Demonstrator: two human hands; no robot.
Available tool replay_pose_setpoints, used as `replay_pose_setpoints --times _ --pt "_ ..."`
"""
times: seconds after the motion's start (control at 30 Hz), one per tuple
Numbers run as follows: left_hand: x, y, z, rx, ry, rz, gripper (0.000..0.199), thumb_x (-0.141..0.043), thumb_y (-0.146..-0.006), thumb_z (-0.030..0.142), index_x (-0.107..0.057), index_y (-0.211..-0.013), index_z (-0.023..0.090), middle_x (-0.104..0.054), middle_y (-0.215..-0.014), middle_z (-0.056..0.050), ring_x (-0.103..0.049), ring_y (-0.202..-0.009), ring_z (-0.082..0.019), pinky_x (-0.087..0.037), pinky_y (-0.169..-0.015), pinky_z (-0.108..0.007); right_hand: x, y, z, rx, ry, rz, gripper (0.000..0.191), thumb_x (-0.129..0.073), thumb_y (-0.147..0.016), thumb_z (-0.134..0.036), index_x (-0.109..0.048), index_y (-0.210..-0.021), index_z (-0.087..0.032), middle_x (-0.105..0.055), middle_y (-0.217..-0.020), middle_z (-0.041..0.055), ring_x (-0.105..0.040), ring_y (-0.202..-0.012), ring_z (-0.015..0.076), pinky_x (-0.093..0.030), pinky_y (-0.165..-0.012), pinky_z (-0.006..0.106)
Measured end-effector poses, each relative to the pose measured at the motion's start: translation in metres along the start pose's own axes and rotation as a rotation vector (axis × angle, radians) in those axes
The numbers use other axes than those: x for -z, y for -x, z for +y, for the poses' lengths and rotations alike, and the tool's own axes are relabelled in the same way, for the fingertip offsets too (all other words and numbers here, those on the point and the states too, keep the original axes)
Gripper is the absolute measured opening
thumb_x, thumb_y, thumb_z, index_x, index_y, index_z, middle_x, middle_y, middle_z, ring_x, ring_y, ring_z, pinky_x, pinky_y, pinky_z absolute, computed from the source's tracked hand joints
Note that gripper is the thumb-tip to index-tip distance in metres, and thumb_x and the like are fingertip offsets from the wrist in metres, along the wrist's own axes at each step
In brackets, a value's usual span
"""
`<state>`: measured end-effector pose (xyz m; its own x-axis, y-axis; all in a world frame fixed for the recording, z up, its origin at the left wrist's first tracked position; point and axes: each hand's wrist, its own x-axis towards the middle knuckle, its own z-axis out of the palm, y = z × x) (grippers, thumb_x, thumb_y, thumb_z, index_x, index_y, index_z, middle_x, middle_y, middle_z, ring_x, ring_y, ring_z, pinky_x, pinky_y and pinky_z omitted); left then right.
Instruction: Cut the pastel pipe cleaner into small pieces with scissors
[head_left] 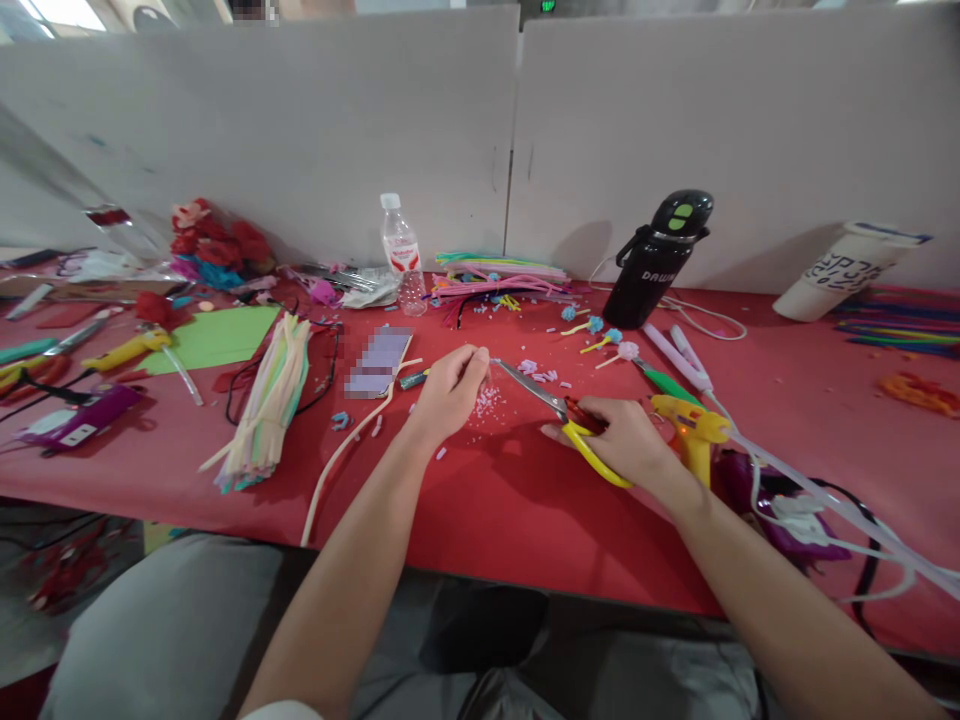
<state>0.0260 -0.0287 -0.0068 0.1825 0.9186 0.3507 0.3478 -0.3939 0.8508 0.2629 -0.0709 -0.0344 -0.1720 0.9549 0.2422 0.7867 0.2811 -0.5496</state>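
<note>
My right hand [622, 435] is closed on a pair of scissors [592, 455] with yellow handles, their blades pointing up and left. The tips reach close to the fingertips of my left hand [454, 390]. Those fingers are pinched together, and what lies between them is too small to make out. Below, tiny pink clippings [487, 402] are scattered over the red tabletop [517, 520]. Short lilac fuzzy pieces [536, 372] lie beyond the scissor blades. Left of my left wrist, a long cream pipe cleaner [337, 455] curves to the table's front edge.
A bundle of pastel pipe cleaners [270, 400] and a phone [379, 362] lie left. Behind stand a plastic bottle [403, 255] and a black flask [656, 265]. Small fuzzy flowers [595, 325] lie before the flask. A yellow glue gun [694, 435] stands near my right forearm, trailing cables.
</note>
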Motion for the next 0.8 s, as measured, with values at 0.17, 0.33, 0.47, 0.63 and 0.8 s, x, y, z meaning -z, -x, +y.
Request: replay_pose_setpoints --times 0.17,0.33,0.47,0.63,0.8 --pt "0.0002 0.0002 0.0013 -0.015 -0.009 -0.001 0.038 -0.038 -0.097 0.039 -0.046 -0.066 0.018 -0.046 -0.059 0.003 -0.044 -0.055 -0.01 -0.034 -0.055 -0.025 -0.0011 -0.0001 0.0017 -0.006 -0.003 -0.003 0.052 -0.067 -0.072 -0.057 -0.035 -0.056 -0.018 -0.028 -0.052 -0.0061 -0.022 -0.054 0.0092 -0.02 -0.045 0.022" --pt "0.0004 0.0009 0.001 -0.013 0.005 -0.006 0.038 -0.038 -0.097 0.038 -0.045 -0.066 0.018 -0.045 -0.059 0.003 -0.043 -0.054 -0.01 -0.034 -0.054 -0.024 -0.0011 -0.0001 0.0023 -0.007 0.005 0.01 0.052 -0.067 -0.071 -0.057 -0.037 -0.056 -0.018 -0.029 -0.052 -0.0059 -0.022 -0.053 0.0091 -0.02 -0.045 0.022" --pt "0.0008 0.0008 -0.0001 0.0 0.018 0.005 0.037 -0.039 -0.096 0.039 -0.045 -0.066 0.018 -0.044 -0.06 0.003 -0.042 -0.054 -0.01 -0.033 -0.054 -0.024 -0.0006 0.0001 0.0007 -0.014 -0.007 0.007 0.051 -0.066 -0.072 -0.057 -0.036 -0.056 -0.019 -0.03 -0.052 -0.0057 -0.023 -0.053 0.0091 -0.021 -0.045 0.022" --pt "0.0013 0.0006 -0.0009 0.024 0.033 0.002 0.037 -0.039 -0.096 0.041 -0.044 -0.066 0.019 -0.044 -0.059 0.003 -0.04 -0.053 -0.01 -0.032 -0.051 -0.023 -0.001 0.0002 0.0016 -0.005 0.009 0.033 0.051 -0.066 -0.072 -0.057 -0.037 -0.056 -0.018 -0.029 -0.052 -0.0056 -0.023 -0.053 0.0091 -0.021 -0.045 0.023" --pt "0.0012 0.0009 0.0008 0.022 0.027 -0.003 0.038 -0.039 -0.096 0.042 -0.044 -0.066 0.019 -0.044 -0.059 0.003 -0.04 -0.053 -0.01 -0.032 -0.052 -0.024 -0.0008 0.0004 0.0019 0.005 0.008 0.016 0.051 -0.066 -0.072 -0.056 -0.037 -0.056 -0.018 -0.029 -0.052 -0.0055 -0.023 -0.053 0.0089 -0.021 -0.044 0.022"
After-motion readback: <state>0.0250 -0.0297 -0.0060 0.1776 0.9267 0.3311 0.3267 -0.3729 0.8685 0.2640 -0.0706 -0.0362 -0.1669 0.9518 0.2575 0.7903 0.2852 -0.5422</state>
